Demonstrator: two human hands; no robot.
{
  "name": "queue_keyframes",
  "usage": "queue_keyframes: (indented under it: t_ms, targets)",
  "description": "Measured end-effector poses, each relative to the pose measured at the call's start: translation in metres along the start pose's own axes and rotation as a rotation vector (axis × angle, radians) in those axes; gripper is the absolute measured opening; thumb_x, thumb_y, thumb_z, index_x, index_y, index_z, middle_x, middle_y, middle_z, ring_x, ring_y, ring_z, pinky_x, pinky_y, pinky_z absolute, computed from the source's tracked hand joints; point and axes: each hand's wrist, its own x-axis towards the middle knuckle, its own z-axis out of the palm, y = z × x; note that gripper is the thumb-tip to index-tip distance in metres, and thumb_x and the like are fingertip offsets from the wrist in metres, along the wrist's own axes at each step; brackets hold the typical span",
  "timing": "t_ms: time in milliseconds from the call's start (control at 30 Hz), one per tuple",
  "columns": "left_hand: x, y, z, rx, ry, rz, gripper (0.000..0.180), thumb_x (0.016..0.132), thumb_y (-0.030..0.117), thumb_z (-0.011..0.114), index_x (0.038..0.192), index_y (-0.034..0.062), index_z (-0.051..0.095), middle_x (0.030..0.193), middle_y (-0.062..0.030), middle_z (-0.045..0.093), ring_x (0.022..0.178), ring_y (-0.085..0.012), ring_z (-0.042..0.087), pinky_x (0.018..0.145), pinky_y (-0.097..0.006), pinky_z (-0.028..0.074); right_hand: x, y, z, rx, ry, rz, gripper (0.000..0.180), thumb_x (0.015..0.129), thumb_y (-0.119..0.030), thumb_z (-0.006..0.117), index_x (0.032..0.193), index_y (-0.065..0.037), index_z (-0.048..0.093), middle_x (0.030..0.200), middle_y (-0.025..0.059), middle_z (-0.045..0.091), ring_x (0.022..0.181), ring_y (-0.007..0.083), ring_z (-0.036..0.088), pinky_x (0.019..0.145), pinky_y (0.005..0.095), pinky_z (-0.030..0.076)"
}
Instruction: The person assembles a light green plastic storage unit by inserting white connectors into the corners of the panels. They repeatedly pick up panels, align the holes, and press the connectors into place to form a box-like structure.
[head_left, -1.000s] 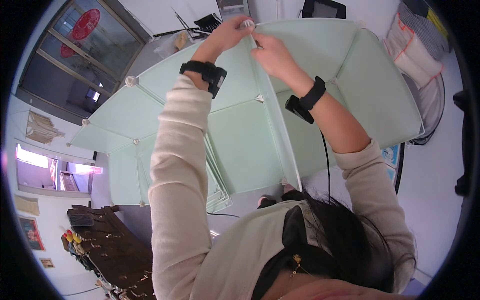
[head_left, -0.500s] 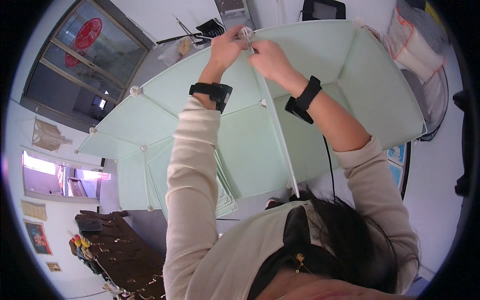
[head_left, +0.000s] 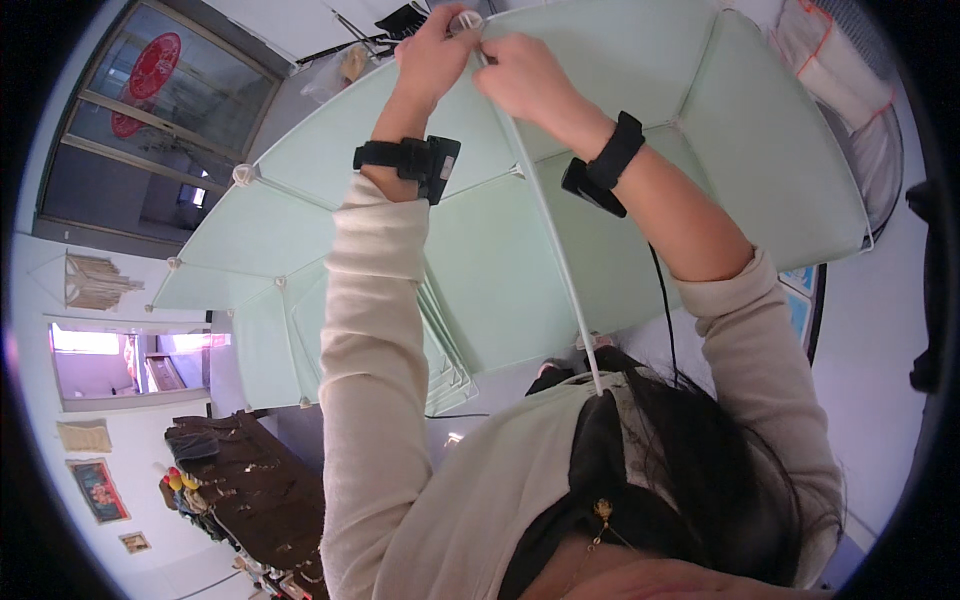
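Note:
A pale green panel with a white frame (head_left: pixel 562 255) stands nearly edge-on, running from my hands down toward my chest. At its far corner is a round white plastic connector (head_left: pixel 466 21). My left hand (head_left: pixel 432 58) is closed around this connector. My right hand (head_left: pixel 525 78) pinches the panel's framed edge just beside it; the fingertips partly hide the grip. Around both hands spreads a cube storage rack of pale green panels (head_left: pixel 490 275), joined at the corners by similar connectors (head_left: pixel 244 175). Black straps with small devices circle both wrists.
Several loose framed panels (head_left: pixel 440 335) stack inside the rack's left part. White bundled bags (head_left: pixel 835 75) lie at the far right. A sliding glass door (head_left: pixel 150 110) is at the upper left, and a brown-covered piece of furniture (head_left: pixel 255 485) is at the lower left. A black cable (head_left: pixel 663 310) hangs by my right arm.
The rack and both hands sit slightly higher and further left in view. The panel edge appears more upright and narrower. Both hands keep their hold at the same corner.

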Motion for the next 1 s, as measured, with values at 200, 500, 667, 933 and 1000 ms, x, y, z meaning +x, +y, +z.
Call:
queue_keyframes:
  t_ms: [200,500,667,933,1000]
  targets:
    - [-0.002,0.011,0.005,0.1,0.026,0.015,0.037,0.087,0.022,0.065,0.119,0.0045,0.058,0.101,-0.0167,0.065,0.1,-0.0341,0.063,0.089,-0.04,0.05,0.001,0.006,0.011,0.03,0.048,-0.018,0.026,0.076,-0.015,0.055,0.09,0.003,0.067,0.085,0.0268,0.067,0.085,0.0454,0.065,0.077,0.0511,0.052]
    - [-0.017,0.011,-0.007,0.104,-0.091,-0.033,0.045,0.094,0.025,0.058,0.136,0.0093,0.053,0.124,-0.0026,0.061,0.118,-0.0161,0.052,0.104,-0.03,0.036,0.009,0.005,-0.003,-0.071,-0.063,0.019,0.028,0.072,-0.018,0.057,0.087,0.003,0.069,0.086,0.0254,0.068,0.083,0.0432,0.066,0.076,0.0508,0.052]
    - [-0.015,0.015,-0.016,-0.181,-0.213,-0.043,0.044,0.096,0.024,0.052,0.138,0.01,0.052,0.129,-0.0007,0.058,0.123,-0.016,0.049,0.108,-0.029,0.031,0.005,0.012,-0.001,0.092,-0.088,0.078,0.031,0.072,-0.025,0.061,0.083,0.004,0.066,0.078,0.0211,0.066,0.072,0.0378,0.064,0.068,0.044,0.05]
    - [0.027,-0.01,-0.01,0.204,-0.089,0.264,0.059,0.101,0.056,0.041,0.126,0.008,0.065,0.106,-0.0105,0.071,0.098,-0.0231,0.066,0.09,-0.037,0.049,-0.077,-0.029,-0.057,0.495,0.009,-0.09,0.037,0.091,-0.034,0.065,0.099,0.003,0.066,0.092,0.0102,0.067,0.09,0.0186,0.064,0.081,0.0333,0.048]
    - [0.036,-0.016,0.002,0.607,0.034,0.207,0.053,0.098,0.05,0.049,0.116,0.0043,0.069,0.102,-0.0101,0.072,0.096,-0.0224,0.066,0.088,-0.034,0.048,-0.139,-0.043,-0.078,0.57,-0.024,-0.18,0.027,0.094,-0.024,0.063,0.103,0.001,0.067,0.103,0.01,0.068,0.102,0.0207,0.063,0.091,0.0333,0.048]
